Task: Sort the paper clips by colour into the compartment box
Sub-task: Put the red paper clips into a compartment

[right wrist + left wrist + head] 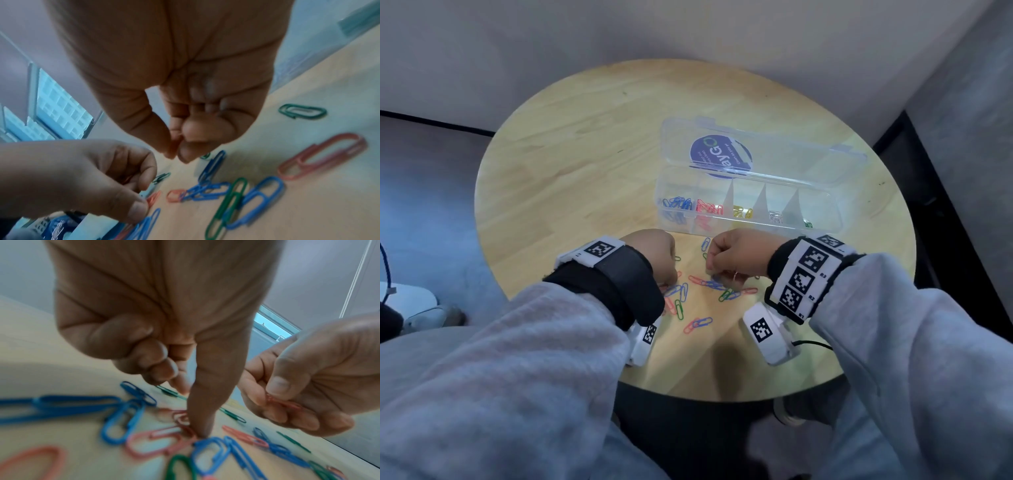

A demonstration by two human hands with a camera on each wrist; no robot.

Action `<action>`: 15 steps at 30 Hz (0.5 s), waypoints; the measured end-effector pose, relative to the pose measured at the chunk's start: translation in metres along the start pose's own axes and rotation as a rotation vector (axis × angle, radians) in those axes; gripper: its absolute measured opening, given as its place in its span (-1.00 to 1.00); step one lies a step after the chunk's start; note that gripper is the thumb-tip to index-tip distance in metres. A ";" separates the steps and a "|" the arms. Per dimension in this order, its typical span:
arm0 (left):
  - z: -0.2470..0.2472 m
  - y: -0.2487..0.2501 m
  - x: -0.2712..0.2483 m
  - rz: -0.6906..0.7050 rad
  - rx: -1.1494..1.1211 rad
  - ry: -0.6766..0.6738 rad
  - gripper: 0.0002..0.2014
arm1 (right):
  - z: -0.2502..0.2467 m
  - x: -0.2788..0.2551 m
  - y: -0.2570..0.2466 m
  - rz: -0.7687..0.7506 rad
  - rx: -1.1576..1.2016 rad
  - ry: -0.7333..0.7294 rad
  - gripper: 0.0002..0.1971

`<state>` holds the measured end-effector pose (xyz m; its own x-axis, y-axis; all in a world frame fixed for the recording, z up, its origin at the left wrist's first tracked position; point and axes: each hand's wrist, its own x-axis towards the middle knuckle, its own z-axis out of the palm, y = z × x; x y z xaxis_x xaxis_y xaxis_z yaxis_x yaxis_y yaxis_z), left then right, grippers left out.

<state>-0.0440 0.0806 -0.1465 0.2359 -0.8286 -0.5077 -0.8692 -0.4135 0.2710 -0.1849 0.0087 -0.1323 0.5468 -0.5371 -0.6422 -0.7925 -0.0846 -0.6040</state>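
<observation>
A red paper clip [284, 404] sat pinched in the right hand [308, 378] over the loose paper clips [698, 294] at the round wooden table's [585, 154] near edge. The left hand [144, 321], fingers curled, pressed one fingertip into that pile; gripping or not, couldn't tell. Behind, the open compartment box [825, 205] held sorted clips [709, 207]: blue, red, yellow, silver, green, one colour per compartment. Grey walls beyond.

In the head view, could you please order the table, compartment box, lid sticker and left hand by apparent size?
1. table
2. compartment box
3. lid sticker and left hand: about alike, the hand nearer, unranked.
</observation>
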 end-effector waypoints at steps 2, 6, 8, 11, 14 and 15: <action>-0.001 -0.001 -0.002 -0.004 0.010 0.012 -0.76 | 0.002 -0.001 -0.004 -0.027 -0.161 0.032 -0.83; 0.000 0.000 -0.004 -0.027 0.033 0.028 -0.76 | 0.009 -0.002 -0.012 -0.058 -0.446 0.105 -0.74; 0.000 0.003 -0.005 -0.031 0.048 0.024 -0.80 | 0.012 -0.002 -0.015 -0.087 -0.547 0.121 -0.83; 0.001 0.006 -0.005 -0.028 0.066 0.010 -0.82 | 0.014 -0.002 -0.022 -0.107 -0.664 0.104 -0.86; 0.001 0.007 -0.004 -0.026 0.071 -0.023 -0.83 | 0.017 0.001 -0.026 -0.090 -0.744 0.081 -0.95; 0.001 0.008 -0.003 -0.023 0.078 -0.029 -0.85 | 0.019 0.001 -0.026 -0.080 -0.751 0.075 -0.91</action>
<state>-0.0519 0.0805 -0.1435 0.2449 -0.8073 -0.5369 -0.8950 -0.4012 0.1950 -0.1586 0.0260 -0.1267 0.6120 -0.5584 -0.5601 -0.7365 -0.6604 -0.1465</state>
